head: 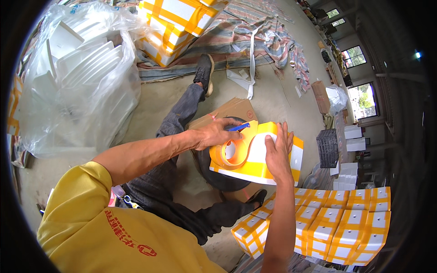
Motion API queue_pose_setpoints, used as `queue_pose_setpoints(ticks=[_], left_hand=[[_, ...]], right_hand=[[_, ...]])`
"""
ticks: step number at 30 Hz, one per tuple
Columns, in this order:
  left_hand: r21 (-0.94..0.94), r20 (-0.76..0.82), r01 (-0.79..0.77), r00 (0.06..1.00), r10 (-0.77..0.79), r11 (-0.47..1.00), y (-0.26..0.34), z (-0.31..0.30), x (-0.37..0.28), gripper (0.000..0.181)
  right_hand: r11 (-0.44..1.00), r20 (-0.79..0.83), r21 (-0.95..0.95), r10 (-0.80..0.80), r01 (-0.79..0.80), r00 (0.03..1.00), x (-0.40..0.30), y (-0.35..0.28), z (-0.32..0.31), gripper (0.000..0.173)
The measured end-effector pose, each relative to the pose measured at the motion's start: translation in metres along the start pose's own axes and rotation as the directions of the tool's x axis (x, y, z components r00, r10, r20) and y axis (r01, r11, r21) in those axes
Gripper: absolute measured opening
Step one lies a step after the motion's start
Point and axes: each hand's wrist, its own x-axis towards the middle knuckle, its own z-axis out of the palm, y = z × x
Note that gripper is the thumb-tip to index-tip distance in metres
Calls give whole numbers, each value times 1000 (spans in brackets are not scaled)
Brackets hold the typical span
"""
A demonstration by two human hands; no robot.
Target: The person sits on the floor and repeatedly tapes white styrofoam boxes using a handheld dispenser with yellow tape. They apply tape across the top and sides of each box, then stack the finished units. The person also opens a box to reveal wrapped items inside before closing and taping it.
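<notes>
In front of me a white foam box [257, 150] banded with yellow tape rests on a round black seat [222, 179]. My left hand [218, 133] grips a slim blue tool [239, 127], perhaps a cutter, beside the box's left end. Under its fingers hangs a roll of yellow-orange packing tape [228, 155], with a loose strip curling upward from it. Whether the left fingers also pinch that strip, I cannot tell. My right hand [280, 153] clasps the box's right part, thumb on the near face and fingers over the far edge.
Flattened cardboard [235, 107] lies beneath the seat. Taped foam boxes [327, 225] stand in rows at lower right, and more [167, 34] are stacked at the top. A clear plastic bag [78, 92] of white foam lids fills the left. A striped tarp [239, 44] and a black basket [327, 148] lie beyond.
</notes>
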Motion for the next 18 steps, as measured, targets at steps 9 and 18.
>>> queue_pose_setpoints(ticks=[9,18], left_hand=[[144,12,-41,999,39,989,12,-13,11,67],[109,219,41,974,-64,993,32,-42,37,63]], right_hand=[[586,318,-246,-703,772,636,12,33,-59,83],[518,516,-50,-719,854,466,45,27,-59,105]])
